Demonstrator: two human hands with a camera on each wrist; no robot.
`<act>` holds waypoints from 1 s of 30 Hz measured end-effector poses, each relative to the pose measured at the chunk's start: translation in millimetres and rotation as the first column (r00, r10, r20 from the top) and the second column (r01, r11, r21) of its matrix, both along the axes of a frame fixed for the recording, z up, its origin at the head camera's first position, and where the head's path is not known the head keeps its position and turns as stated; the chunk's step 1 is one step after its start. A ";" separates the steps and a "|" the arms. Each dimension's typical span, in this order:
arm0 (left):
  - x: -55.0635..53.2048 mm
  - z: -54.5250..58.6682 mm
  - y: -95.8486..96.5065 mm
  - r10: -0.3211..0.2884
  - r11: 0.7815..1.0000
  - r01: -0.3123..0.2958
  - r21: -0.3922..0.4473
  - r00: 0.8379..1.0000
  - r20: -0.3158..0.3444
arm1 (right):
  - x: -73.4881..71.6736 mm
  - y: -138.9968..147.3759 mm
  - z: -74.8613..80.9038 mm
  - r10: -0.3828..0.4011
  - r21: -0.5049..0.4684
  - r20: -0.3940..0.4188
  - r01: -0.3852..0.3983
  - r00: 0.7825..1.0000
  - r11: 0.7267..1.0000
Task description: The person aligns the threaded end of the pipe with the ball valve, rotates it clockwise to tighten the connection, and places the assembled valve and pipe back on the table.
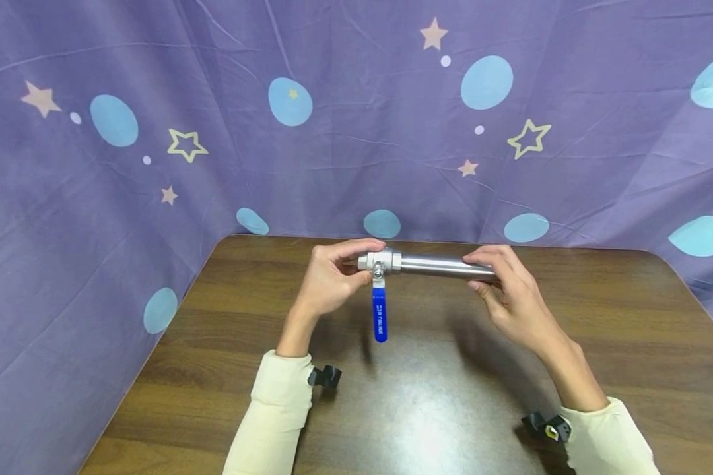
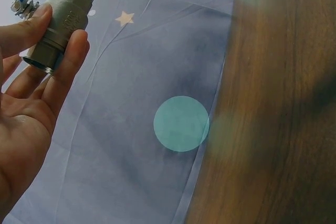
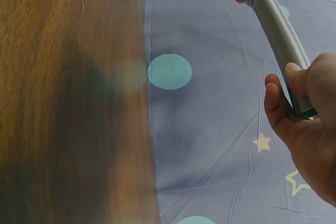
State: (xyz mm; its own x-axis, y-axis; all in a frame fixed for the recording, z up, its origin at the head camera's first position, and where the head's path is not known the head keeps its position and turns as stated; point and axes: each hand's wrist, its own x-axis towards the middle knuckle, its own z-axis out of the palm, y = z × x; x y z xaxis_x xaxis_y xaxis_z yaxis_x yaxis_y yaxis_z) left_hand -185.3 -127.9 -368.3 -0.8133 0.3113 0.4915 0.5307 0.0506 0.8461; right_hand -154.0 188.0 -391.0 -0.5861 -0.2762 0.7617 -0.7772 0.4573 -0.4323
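My left hand (image 1: 331,280) grips a silver ball valve (image 1: 381,260) between thumb and fingers. Its blue lever handle (image 1: 380,315) points down toward me in the head view. A shiny steel pipe (image 1: 436,265) runs to the right out of the valve's hex end. Near the pipe's far right end, my right hand (image 1: 519,303) holds it with the thumb below and fingers above. Valve and pipe form one nearly level line, raised over the table. In the left wrist view the open threaded end of the valve (image 2: 65,22) faces the palm.
A brown wooden table (image 1: 214,396) lies under both hands, and their shadows fall on it. Behind it hangs a purple curtain (image 1: 344,165) with stars and blue spots. Black wrist mounts (image 1: 325,377) sit at both cream sleeves (image 1: 270,415).
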 end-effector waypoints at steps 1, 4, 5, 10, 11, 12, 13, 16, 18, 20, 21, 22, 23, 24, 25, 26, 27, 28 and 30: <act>0.0 -0.2 0.1 -0.001 1.000 0.001 0.001 1.000 0.002 | 0.0 -0.2 0.0 0.000 -0.004 -0.003 0.000 1.000 1.000; -0.2 -0.4 0.3 0.000 1.000 0.000 -0.001 1.000 0.005 | 0.3 -0.6 -0.1 -0.001 -0.022 -0.008 0.001 1.000 1.000; -0.2 -0.4 0.4 0.001 1.000 -0.001 -0.003 1.000 0.006 | 0.5 -0.6 0.0 -0.001 -0.028 -0.007 0.001 1.000 1.000; -0.5 -0.9 0.5 0.008 1.000 -0.008 -0.011 1.000 0.011 | 0.3 1.1 -1.2 -0.016 -0.027 0.020 0.017 1.000 0.999; -0.4 -0.9 0.6 0.008 1.000 -0.008 -0.010 1.000 0.011 | 0.5 1.5 -1.2 -0.021 -0.022 0.033 0.022 0.999 1.000; -0.3 -0.9 0.6 0.008 1.000 -0.008 -0.008 1.000 0.010 | 0.5 2.2 -1.7 -0.025 -0.016 0.048 0.026 0.999 1.000; -0.2 -0.8 0.8 0.008 1.000 -0.007 -0.007 1.000 0.009 | 0.7 2.7 -2.0 -0.030 -0.010 0.064 0.031 0.998 0.999; 0.4 -0.3 1.2 0.007 1.000 -0.007 -0.003 1.000 0.004 | 1.2 3.2 -2.7 -0.032 -0.007 0.098 0.032 0.995 0.999; 0.6 -0.4 1.6 0.008 1.000 -0.008 -0.003 1.000 0.003 | 1.1 2.8 -3.3 -0.029 -0.011 0.105 0.031 0.994 0.999; 0.6 -0.6 1.9 0.010 1.000 -0.010 -0.006 1.000 0.001 | 0.9 2.1 -3.5 -0.028 -0.015 0.105 0.030 0.994 0.999; 0.6 -0.7 2.1 0.011 1.000 -0.011 -0.008 1.000 -0.001 | 0.9 1.7 -3.6 -0.029 -0.018 0.106 0.031 0.994 0.999; 0.7 -0.6 2.2 0.011 1.000 -0.011 -0.010 1.000 -0.004 | 1.1 1.4 -3.4 -0.029 -0.020 0.111 0.032 0.993 0.999; 0.7 -0.7 2.3 0.011 1.000 -0.011 -0.011 1.000 -0.006 | 1.4 1.2 -3.4 -0.031 -0.022 0.117 0.034 0.993 0.999; 0.7 -0.7 2.3 0.012 1.000 -0.012 -0.013 1.000 -0.009 | 1.7 0.9 -3.4 -0.033 -0.024 0.121 0.036 0.992 0.999; 0.7 -0.7 2.4 0.012 1.000 -0.012 -0.015 1.000 -0.012 | 2.0 0.7 -3.5 -0.034 -0.025 0.127 0.037 0.991 0.999; 0.7 -0.7 2.4 0.013 1.000 -0.013 -0.016 1.000 -0.014 | 2.3 0.6 -3.5 -0.034 -0.027 0.133 0.038 0.990 0.999; 0.7 -0.7 2.5 0.013 1.000 -0.013 -0.017 1.000 -0.014 | 2.6 0.5 -3.5 -0.035 -0.028 0.140 0.039 0.990 0.999; 0.6 -0.9 2.5 0.014 1.000 -0.014 -0.019 1.000 -0.014 | 2.8 0.4 -3.4 -0.036 -0.029 0.145 0.040 0.989 0.999; 0.4 -1.4 2.4 0.016 1.000 -0.016 -0.021 1.000 -0.014 | 2.9 0.6 -3.5 -0.038 -0.028 0.155 0.043 0.987 0.999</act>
State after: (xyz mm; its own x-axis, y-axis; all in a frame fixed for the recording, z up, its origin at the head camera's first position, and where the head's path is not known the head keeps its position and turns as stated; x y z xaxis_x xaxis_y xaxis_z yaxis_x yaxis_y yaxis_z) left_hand -184.9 -125.5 -369.7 -0.8112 0.3088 0.4966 0.5417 0.0767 0.8371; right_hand -151.1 188.6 -394.5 -0.7074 -0.2273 0.6693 -0.6812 0.4719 -0.5597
